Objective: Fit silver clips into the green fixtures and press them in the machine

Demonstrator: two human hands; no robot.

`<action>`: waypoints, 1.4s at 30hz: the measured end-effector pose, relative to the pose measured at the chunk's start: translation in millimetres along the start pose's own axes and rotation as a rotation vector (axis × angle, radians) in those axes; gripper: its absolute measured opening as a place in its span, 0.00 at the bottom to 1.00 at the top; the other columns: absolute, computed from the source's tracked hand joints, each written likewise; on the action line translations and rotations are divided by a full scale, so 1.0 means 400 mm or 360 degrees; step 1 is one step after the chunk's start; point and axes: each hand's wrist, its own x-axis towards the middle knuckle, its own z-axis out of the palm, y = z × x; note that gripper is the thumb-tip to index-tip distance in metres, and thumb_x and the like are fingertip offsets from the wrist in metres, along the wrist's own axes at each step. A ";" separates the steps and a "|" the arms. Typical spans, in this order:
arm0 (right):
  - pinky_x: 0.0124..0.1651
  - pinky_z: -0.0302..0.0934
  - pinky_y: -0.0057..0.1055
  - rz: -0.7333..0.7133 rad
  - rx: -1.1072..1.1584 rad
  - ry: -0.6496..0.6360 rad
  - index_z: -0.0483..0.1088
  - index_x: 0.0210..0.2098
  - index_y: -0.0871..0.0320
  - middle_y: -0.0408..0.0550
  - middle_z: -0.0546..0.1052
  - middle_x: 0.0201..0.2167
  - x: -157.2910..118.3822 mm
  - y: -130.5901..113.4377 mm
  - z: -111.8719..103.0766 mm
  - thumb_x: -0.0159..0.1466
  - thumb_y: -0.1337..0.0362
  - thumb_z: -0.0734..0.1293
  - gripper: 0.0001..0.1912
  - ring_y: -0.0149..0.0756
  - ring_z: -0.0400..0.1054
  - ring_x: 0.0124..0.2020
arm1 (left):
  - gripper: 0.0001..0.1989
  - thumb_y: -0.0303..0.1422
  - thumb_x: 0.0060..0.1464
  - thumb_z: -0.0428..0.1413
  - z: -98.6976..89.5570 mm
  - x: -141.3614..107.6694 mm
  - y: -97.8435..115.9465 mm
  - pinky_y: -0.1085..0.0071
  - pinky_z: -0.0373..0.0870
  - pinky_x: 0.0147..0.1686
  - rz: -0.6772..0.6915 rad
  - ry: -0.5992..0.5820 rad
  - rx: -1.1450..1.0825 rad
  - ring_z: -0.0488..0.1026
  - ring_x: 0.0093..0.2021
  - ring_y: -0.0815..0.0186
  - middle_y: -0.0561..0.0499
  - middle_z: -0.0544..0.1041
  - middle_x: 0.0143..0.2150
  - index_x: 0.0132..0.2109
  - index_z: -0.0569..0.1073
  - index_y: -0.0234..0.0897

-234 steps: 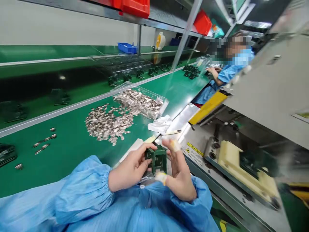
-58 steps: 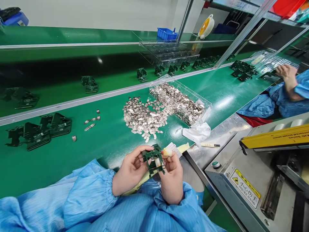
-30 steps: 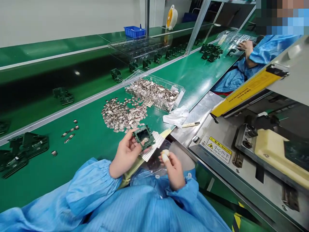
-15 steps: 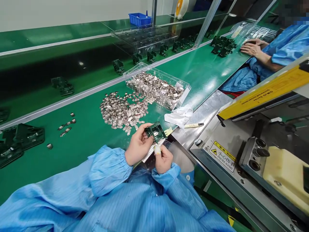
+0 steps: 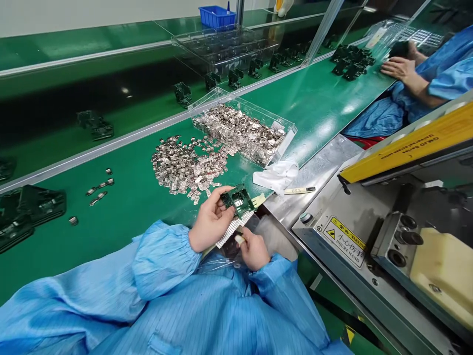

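Note:
My left hand [image 5: 211, 222] is closed on a dark green frame-like part [image 5: 240, 198] with square openings, thumb in front and fingers behind. Just below that part slants a pale strip with many narrow crosswise bars [image 5: 232, 229]; whether the left hand holds it too is hidden. My right hand [image 5: 254, 250] is curled beneath the strip, a little apart from it. A whitish cover [image 5: 240, 239] shows on one of its digits. Its fingertips are pressed together, and anything between them is too small to make out.
Beyond my hands lie a pile of small metal pieces [image 5: 185, 165] and a clear box [image 5: 290, 140] full of them. A white cloth [image 5: 275, 176] and a marker-like stick [image 5: 299, 190] are at the table edge. Right stands a machine [image 5: 343, 241]; a co-worker's hands [image 5: 404, 69] handle a dark part.
My right hand has moved down and right, away from the barred strip. The left hand keeps its hold on the green part. The co-worker's hands have lifted a dark part.

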 end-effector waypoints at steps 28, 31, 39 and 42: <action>0.61 0.54 0.50 -0.0554 -0.0078 0.0849 0.73 0.36 0.55 0.54 0.68 0.57 -0.007 -0.262 -0.036 0.61 0.70 0.65 0.06 0.47 0.61 0.60 | 0.15 0.31 0.62 0.54 -0.030 -0.090 0.044 0.74 0.72 0.46 0.0010 -0.0287 -0.0246 0.76 0.45 0.68 0.47 0.77 0.48 0.56 0.65 0.42; 0.61 0.55 0.49 -0.0514 -0.0043 0.0877 0.72 0.33 0.55 0.54 0.69 0.56 -0.008 -0.267 -0.033 0.61 0.68 0.66 0.03 0.46 0.62 0.59 | 0.15 0.32 0.62 0.53 -0.032 -0.095 0.041 0.74 0.72 0.44 0.0014 -0.0293 -0.0167 0.75 0.44 0.67 0.48 0.76 0.45 0.56 0.65 0.41; 0.51 0.68 0.42 -0.0130 0.0839 0.0682 0.69 0.48 0.56 0.54 0.75 0.49 -0.004 -0.260 -0.037 0.57 0.59 0.72 0.20 0.44 0.72 0.48 | 0.15 0.34 0.61 0.54 -0.033 -0.101 0.060 0.75 0.71 0.35 0.0016 -0.0339 -0.0071 0.74 0.37 0.68 0.48 0.75 0.39 0.54 0.67 0.39; 0.50 0.69 0.41 -0.0224 0.0949 0.0455 0.69 0.50 0.54 0.55 0.74 0.53 -0.029 -0.249 -0.090 0.60 0.59 0.70 0.19 0.45 0.71 0.51 | 0.15 0.34 0.60 0.55 -0.031 -0.107 0.091 0.74 0.72 0.37 -0.0034 -0.0389 -0.0131 0.75 0.38 0.66 0.47 0.76 0.42 0.54 0.66 0.39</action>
